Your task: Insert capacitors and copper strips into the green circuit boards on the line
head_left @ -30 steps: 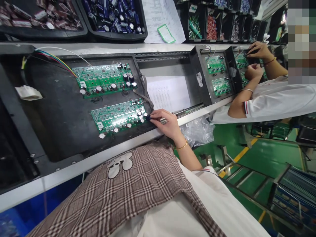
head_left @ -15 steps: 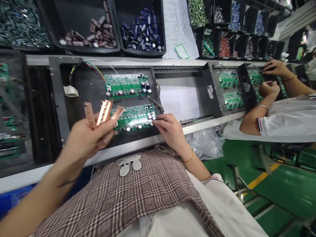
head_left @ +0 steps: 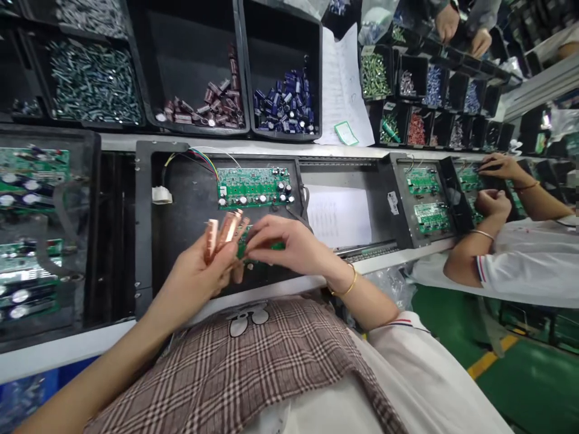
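Note:
Several copper-coloured slotted metal strips (head_left: 229, 228) stand up out of my left hand (head_left: 203, 265), which is closed around them. My right hand (head_left: 284, 244) is right beside them, thumb and fingers pinched together near the rightmost strip; whatever is between its fingertips is hidden. Beneath both hands lies the lower green circuit board (head_left: 277, 245), mostly covered by them. Above it, the upper green circuit board (head_left: 253, 187), with capacitors along its edges, lies in the same black tray (head_left: 181, 241). Coloured wires run from that board to a white connector (head_left: 161, 194).
Black bins hold brown capacitors (head_left: 217, 102), blue capacitors (head_left: 287, 102) and small greenish parts (head_left: 93, 84). More boards (head_left: 29, 265) lie in a tray at left. At right, a co-worker's hands (head_left: 502, 172) are over other boards. Another person's hands (head_left: 464, 33) show at the far side.
My right hand has moved left from the lower board's right end to the copper strips. The view has shifted, so the trays and bins appear lower and further right.

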Action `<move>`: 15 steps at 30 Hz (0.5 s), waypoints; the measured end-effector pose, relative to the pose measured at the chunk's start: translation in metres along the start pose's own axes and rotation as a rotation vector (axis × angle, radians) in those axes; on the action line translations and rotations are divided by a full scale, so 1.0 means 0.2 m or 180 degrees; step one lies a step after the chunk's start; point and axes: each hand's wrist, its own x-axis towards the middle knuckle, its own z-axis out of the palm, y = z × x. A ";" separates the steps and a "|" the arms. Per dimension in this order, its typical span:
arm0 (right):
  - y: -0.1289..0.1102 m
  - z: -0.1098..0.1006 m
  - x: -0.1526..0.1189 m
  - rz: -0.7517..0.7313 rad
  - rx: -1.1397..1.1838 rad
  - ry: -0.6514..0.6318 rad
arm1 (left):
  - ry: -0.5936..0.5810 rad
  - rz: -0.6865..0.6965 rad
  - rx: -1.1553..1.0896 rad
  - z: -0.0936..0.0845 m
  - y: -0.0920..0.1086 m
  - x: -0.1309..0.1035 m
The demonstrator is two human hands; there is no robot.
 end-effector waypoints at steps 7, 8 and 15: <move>-0.06 -0.23 0.14 -0.0725 -0.2631 -0.0004 | 0.0887 0.0144 -0.0464 -0.15 0.08 0.11; -0.02 -0.26 0.19 -0.0689 -0.2851 0.0253 | 0.1061 0.0212 -0.0654 -0.17 0.08 0.12; 0.30 -0.34 0.51 -0.0765 -0.3740 0.0301 | 0.1089 -0.0246 -0.0929 -0.20 0.00 0.20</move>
